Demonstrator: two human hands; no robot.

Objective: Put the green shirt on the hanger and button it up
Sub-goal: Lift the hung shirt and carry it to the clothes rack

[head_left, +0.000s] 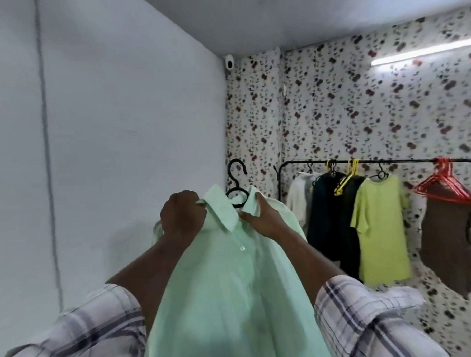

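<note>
The green shirt is held up at the near centre, draped over the black hanger, whose hook is seen above the collar. The collar's left edge is gripped by the left hand. Its right side is pinched by the right hand. A clothes rack is seen far right.

- The room is bright; a tube light glows high on the patterned wall, well above and right of the fingers, and blows out to white.
- A faint grey shadow lies on the white wall left of the fingers.
- Everything is slightly soft; the wall pattern smears far right of the fingers.
- Lines bow toward the edges; the sleeves below the fingers look stretched.
</note>
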